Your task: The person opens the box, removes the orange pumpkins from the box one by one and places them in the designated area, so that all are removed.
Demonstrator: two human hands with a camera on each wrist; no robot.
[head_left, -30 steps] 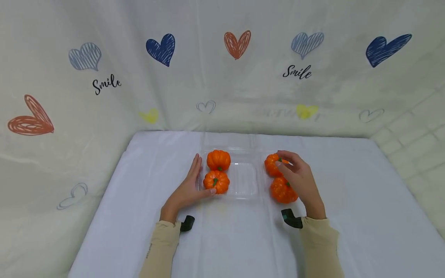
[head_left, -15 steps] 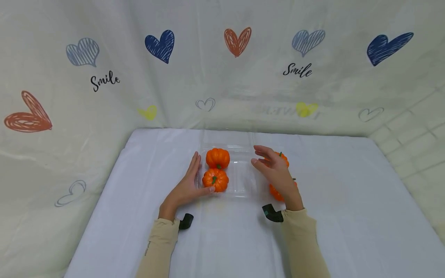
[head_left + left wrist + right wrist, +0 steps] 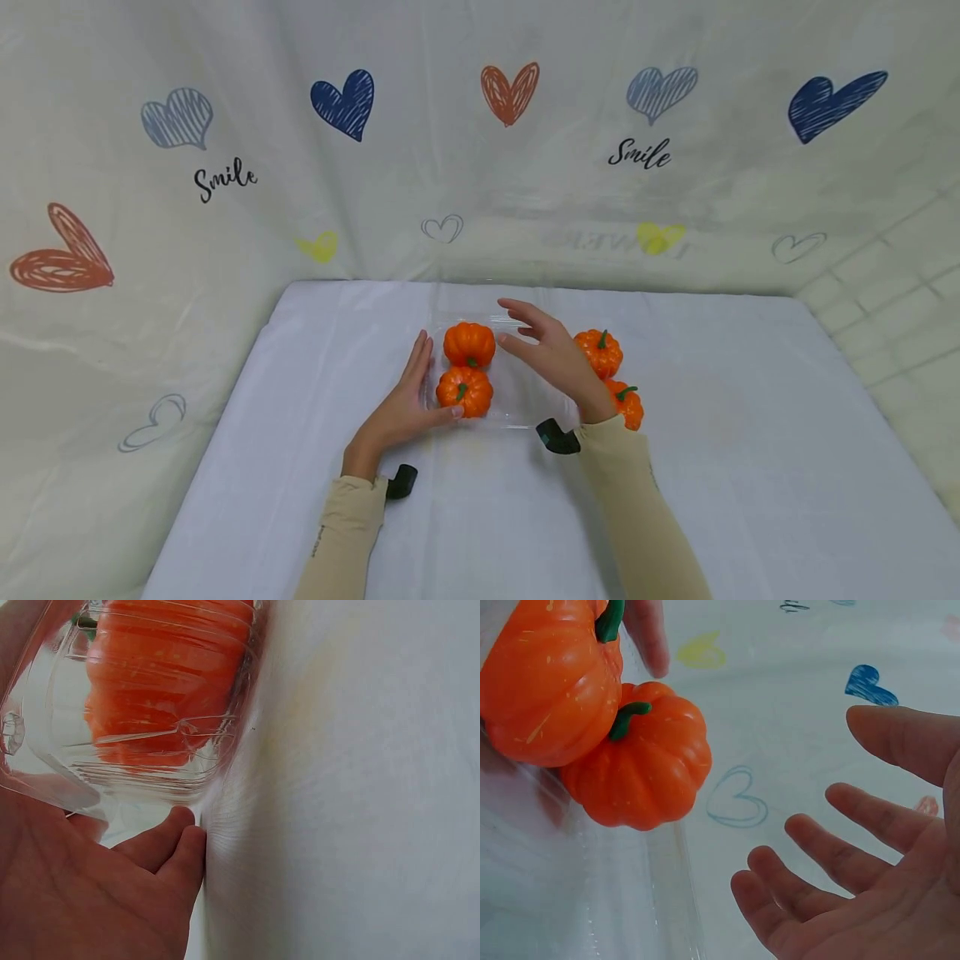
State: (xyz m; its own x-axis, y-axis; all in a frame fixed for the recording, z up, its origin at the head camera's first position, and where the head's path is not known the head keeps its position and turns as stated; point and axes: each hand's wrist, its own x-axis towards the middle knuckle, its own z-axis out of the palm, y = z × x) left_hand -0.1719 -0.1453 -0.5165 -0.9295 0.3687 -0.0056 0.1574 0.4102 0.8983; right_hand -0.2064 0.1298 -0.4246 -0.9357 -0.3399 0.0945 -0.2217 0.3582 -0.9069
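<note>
- Left hand (image 3: 401, 408): lies along the box's left wall, fingers straight, thumb reaching past the box's front corner beside the front pumpkin. It looks to be steadying the box.
- Box (image 3: 517, 396): clear plastic, on a white table (image 3: 750, 467).
- Front pumpkin (image 3: 464, 393) and back pumpkin (image 3: 469, 343): orange, green-stemmed, one behind the other in the box's left half.
- Right hand (image 3: 551, 358): above the box's right half, fingers spread and slightly bent, holding nothing; thumb tip near the back pumpkin but apart from it in the right wrist view.
- Far loose pumpkin (image 3: 598, 354) and near loose pumpkin (image 3: 628, 406): just right of the box, the near one partly behind the right sleeve (image 3: 637, 500).
- Step in hand, as I judge it: reaching in while bracing the box. Grasping the back pumpkin would call for lowering the right hand and curling its fingers round it, box held firm.
</note>
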